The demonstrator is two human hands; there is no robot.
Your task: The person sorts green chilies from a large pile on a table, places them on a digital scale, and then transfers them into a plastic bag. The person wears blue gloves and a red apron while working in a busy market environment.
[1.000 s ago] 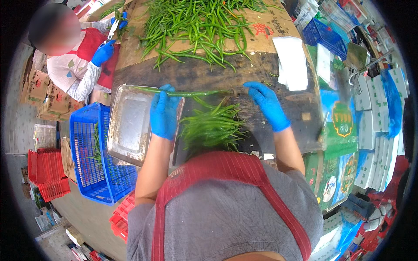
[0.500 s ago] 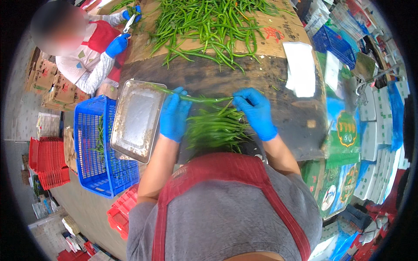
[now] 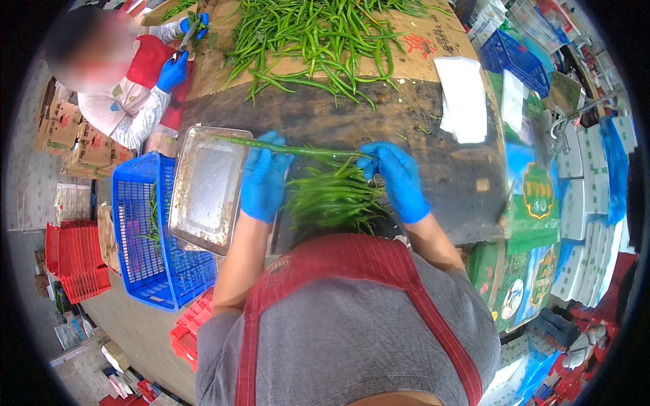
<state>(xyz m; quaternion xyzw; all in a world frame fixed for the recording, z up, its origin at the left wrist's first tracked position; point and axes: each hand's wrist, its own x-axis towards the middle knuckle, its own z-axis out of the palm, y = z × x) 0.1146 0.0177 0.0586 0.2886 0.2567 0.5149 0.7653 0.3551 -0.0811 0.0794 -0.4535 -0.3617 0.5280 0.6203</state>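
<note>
Left hand (image 3: 264, 179): fingers loosely curled around one long green pepper (image 3: 315, 152), held above the bench (image 3: 447, 179). Right hand (image 3: 369, 162): pinching its right end. Handling, I'd judge: light, smooth, snappable; grip gently mid-length.

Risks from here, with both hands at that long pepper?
The long pepper could snap if the left hand and right hand pull apart.
The bunch lies close to the apron; leaning in might disturb it.
The left forearm, beside the tray, could nudge it toward the blue crate.
</note>
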